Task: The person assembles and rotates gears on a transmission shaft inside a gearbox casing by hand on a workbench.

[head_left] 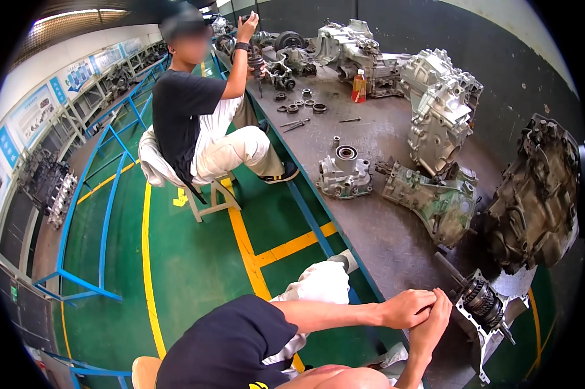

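Observation:
My left hand and my right hand meet over the near edge of the metal workbench. Fingers on both are bent and closed together. Whatever they hold, if anything, is hidden by the fingers. Just right of them lies an open gearbox housing half, pale metal with a jagged rim. Across it rests a dark gear shaft with several stacked gears, apart from my hands. Beyond stands a greenish, dirty transmission case lying on its side.
A large dark casing stands at the right, silvery gearboxes farther back. A round-topped housing, loose rings and a bottle share the bench. A seated co-worker handles parts on the left; blue rails stand beyond.

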Action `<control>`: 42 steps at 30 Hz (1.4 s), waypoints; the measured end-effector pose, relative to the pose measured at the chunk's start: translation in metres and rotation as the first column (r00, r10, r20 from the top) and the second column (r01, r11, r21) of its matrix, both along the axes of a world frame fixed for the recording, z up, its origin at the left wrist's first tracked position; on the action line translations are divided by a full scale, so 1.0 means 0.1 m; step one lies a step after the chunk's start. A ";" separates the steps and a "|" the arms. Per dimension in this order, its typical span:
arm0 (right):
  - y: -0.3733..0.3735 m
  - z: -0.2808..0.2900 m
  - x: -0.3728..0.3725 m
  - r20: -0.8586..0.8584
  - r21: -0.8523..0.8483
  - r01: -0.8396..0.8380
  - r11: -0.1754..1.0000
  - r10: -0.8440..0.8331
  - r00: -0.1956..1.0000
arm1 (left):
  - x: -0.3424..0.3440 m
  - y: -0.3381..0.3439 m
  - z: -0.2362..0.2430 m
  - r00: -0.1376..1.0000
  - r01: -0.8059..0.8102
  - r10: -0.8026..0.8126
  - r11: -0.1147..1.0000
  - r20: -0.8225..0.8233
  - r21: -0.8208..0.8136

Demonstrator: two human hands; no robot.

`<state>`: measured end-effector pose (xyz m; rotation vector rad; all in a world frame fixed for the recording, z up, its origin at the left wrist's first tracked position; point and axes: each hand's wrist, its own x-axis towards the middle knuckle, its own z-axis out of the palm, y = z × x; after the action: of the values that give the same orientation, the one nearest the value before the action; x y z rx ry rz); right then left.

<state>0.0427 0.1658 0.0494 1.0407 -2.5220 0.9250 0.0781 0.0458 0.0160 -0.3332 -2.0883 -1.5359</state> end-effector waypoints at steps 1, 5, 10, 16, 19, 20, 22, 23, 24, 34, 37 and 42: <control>0.00 0.02 0.01 0.005 -0.003 0.001 1.000 -0.001 1.000 | 0.00 0.00 0.00 1.000 0.000 0.000 1.000 0.004 -0.004; -0.01 0.05 0.03 0.116 -0.013 0.013 1.000 -0.012 0.993 | 0.01 -0.01 0.00 0.999 -0.001 0.002 1.000 0.036 -0.031; 0.01 -0.04 0.01 0.079 -0.014 0.004 1.000 -0.003 0.997 | 0.01 -0.02 -0.02 0.999 0.001 0.001 0.999 0.036 -0.032; 0.01 -0.05 0.02 0.063 -0.007 -0.010 1.000 0.010 0.998 | 0.05 -0.05 0.01 0.997 0.006 -0.002 0.999 0.074 -0.054; 0.00 -0.04 0.01 0.074 0.006 -0.012 1.000 0.012 0.997 | 0.05 -0.06 0.01 0.995 0.017 -0.012 0.998 0.098 -0.056; 0.01 -0.05 0.01 0.056 0.008 -0.011 1.000 0.011 0.998 | 0.04 -0.05 0.01 0.995 0.019 -0.013 0.998 0.097 -0.056; 0.01 -0.05 0.01 0.036 0.011 -0.008 1.000 0.008 0.999 | 0.04 -0.04 0.00 0.995 0.018 -0.011 0.998 0.100 -0.061; 0.01 -0.05 0.01 0.036 0.011 -0.007 1.000 0.007 0.999 | 0.04 -0.04 0.00 0.995 0.017 -0.011 0.998 0.100 -0.062; 0.01 -0.05 0.00 0.035 0.010 -0.005 1.000 0.005 0.999 | 0.04 -0.04 0.00 0.995 0.014 -0.007 0.998 0.101 -0.065; 0.01 -0.05 0.00 0.071 0.029 -0.005 1.000 0.003 0.997 | 0.03 -0.05 -0.03 0.994 0.010 -0.002 0.997 0.106 -0.078; 0.02 -0.05 0.00 0.077 0.023 -0.005 1.000 0.003 0.997 | 0.03 -0.04 -0.03 0.994 0.003 0.006 0.997 0.107 -0.081; 0.02 -0.05 0.01 0.075 0.032 -0.002 0.999 -0.001 0.997 | 0.03 -0.04 -0.03 0.993 0.010 0.000 0.996 0.119 -0.086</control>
<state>0.0440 0.1681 0.0446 1.0348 -2.6057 0.9436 0.0809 0.0417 0.0127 -0.2845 -2.2522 -1.5050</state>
